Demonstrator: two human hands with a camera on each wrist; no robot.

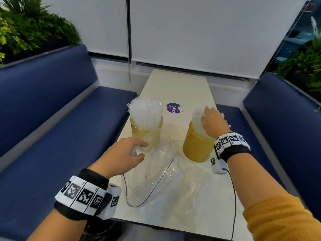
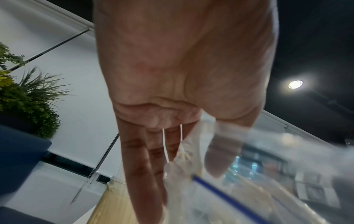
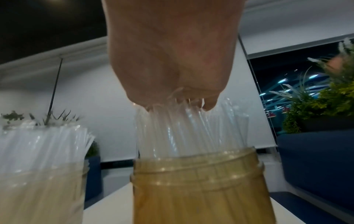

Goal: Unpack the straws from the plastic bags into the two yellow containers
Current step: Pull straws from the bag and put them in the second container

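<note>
1. Left hand (image 1: 124,154): the thumb and fingers pinch a fold of the clear, crumpled zip-top plastic bag (image 1: 156,173) with the blue seal line. The bag lies slack on the pale rectangular table (image 1: 182,87), just in front of the left jar. No straws can be seen in it.
2. Left translucent yellow plastic jar (image 1: 146,134): it stands upright and is packed with a dense bundle of clear, individually wrapped straws (image 1: 145,110), whose upper halves fan out above the rim.
3. Purple round sticker (image 1: 174,108): it lies flat on the table between the two jars and farther back.
4. Right translucent yellow plastic jar (image 1: 198,145): it stands upright, well apart from the left jar, and holds a second bundle of clear wrapped straws (image 3: 191,130) that rises above the rim.
5. Right hand (image 1: 214,122): it sits on top of this second bundle with the fingers curled over the straw tips. Whether it grips or only presses them cannot be told.
6. Step in hand, as judged: the last straws are being seated in the right jar, and the task appears nearly complete.
7. Next move, as judged: settle the bundle to the jar's bottom, let go without tipping the jar, and put the bag aside.
</note>
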